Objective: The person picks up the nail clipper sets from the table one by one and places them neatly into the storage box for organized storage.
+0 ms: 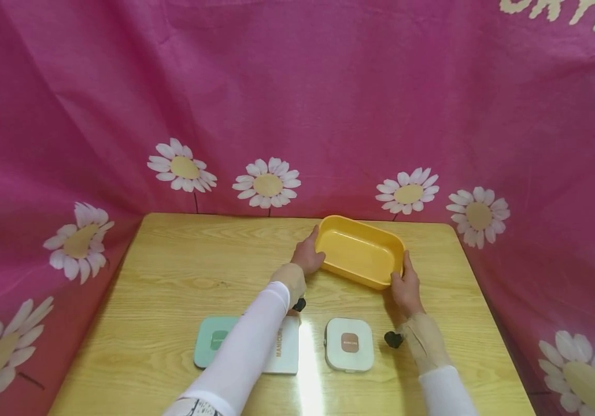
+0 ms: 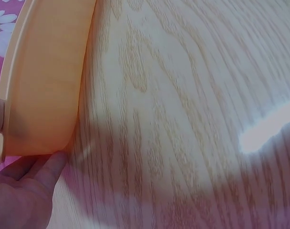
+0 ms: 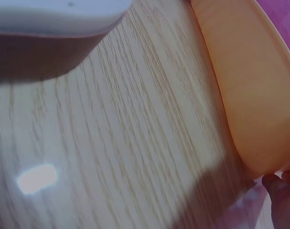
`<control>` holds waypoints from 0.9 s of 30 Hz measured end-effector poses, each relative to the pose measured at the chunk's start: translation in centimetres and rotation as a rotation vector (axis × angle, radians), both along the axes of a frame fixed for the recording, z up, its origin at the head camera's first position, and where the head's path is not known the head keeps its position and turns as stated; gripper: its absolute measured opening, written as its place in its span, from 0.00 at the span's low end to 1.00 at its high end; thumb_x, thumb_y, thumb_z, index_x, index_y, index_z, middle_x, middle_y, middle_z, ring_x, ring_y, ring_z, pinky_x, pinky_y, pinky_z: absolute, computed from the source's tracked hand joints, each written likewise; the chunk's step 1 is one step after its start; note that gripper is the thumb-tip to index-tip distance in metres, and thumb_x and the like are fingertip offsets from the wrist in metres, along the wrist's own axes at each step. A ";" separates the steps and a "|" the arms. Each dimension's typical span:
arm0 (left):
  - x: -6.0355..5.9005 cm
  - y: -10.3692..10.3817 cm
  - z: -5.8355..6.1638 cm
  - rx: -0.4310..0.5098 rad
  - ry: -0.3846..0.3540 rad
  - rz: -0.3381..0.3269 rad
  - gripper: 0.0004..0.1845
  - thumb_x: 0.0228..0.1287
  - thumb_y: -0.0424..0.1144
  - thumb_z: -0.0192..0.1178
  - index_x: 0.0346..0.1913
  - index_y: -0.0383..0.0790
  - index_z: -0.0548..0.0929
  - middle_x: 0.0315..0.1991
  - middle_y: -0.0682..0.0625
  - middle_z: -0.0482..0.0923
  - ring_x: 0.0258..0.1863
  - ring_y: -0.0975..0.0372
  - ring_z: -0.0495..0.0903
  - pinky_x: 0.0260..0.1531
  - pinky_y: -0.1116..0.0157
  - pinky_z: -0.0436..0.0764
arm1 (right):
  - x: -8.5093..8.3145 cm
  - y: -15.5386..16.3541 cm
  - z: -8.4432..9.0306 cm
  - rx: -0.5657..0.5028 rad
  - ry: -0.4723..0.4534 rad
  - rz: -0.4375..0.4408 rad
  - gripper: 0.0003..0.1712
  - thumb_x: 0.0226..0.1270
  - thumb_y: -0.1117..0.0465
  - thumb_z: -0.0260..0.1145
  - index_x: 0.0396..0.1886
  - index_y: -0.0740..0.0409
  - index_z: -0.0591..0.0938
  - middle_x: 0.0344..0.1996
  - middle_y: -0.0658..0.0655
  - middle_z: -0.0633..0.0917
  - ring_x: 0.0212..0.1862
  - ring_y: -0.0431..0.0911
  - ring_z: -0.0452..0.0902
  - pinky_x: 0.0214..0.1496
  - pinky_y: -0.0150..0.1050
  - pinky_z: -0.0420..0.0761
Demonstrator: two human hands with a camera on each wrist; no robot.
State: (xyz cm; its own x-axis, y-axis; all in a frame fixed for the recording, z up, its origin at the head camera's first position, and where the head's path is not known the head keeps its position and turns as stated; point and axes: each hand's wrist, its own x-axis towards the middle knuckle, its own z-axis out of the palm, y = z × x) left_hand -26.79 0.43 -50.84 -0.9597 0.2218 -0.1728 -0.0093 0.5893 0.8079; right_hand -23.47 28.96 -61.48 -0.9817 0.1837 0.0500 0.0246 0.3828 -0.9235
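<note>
Fingers of the left hand (image 1: 307,254) and right hand (image 1: 406,286) curl round the two ends of the yellow tub (image 1: 359,251), gripping it at the far middle of the wooden table (image 1: 172,277); three flat cases lie nearer. Left wrist view: fingertips (image 2: 49,167) touch the tub's underside (image 2: 44,86). Right wrist view: fingertips (image 3: 278,186) sit under the tub (image 3: 250,81), a white case (image 3: 59,14) close by.

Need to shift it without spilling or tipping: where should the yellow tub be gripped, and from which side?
Grip the yellow tub at its two short ends, under the flared rim, coming in from either side. It is long and shallow, so the ends balance it. The left hand and right hand already sit there.
</note>
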 end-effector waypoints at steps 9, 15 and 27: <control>-4.9 0.1 -8.3 -0.032 0.027 -0.003 0.46 0.68 0.33 0.59 0.86 0.43 0.51 0.77 0.39 0.68 0.73 0.45 0.71 0.73 0.53 0.70 | -0.7 -0.3 0.0 0.003 -0.064 -0.001 0.42 0.76 0.75 0.46 0.85 0.64 0.43 0.85 0.63 0.46 0.84 0.53 0.39 0.84 0.47 0.44; -4.6 -0.4 -7.8 -0.056 0.014 -0.004 0.46 0.69 0.33 0.60 0.86 0.44 0.50 0.76 0.38 0.69 0.73 0.46 0.71 0.73 0.52 0.70 | -0.9 -0.7 0.1 -0.015 -0.082 0.000 0.41 0.77 0.74 0.46 0.85 0.64 0.43 0.85 0.62 0.45 0.84 0.51 0.39 0.84 0.46 0.44; -4.7 -2.5 -7.9 -0.044 0.018 0.026 0.46 0.69 0.32 0.61 0.86 0.43 0.50 0.79 0.39 0.65 0.75 0.46 0.67 0.76 0.53 0.66 | -1.3 -3.2 0.2 -0.214 -0.114 0.018 0.42 0.80 0.73 0.43 0.87 0.51 0.40 0.86 0.51 0.42 0.83 0.45 0.40 0.82 0.47 0.51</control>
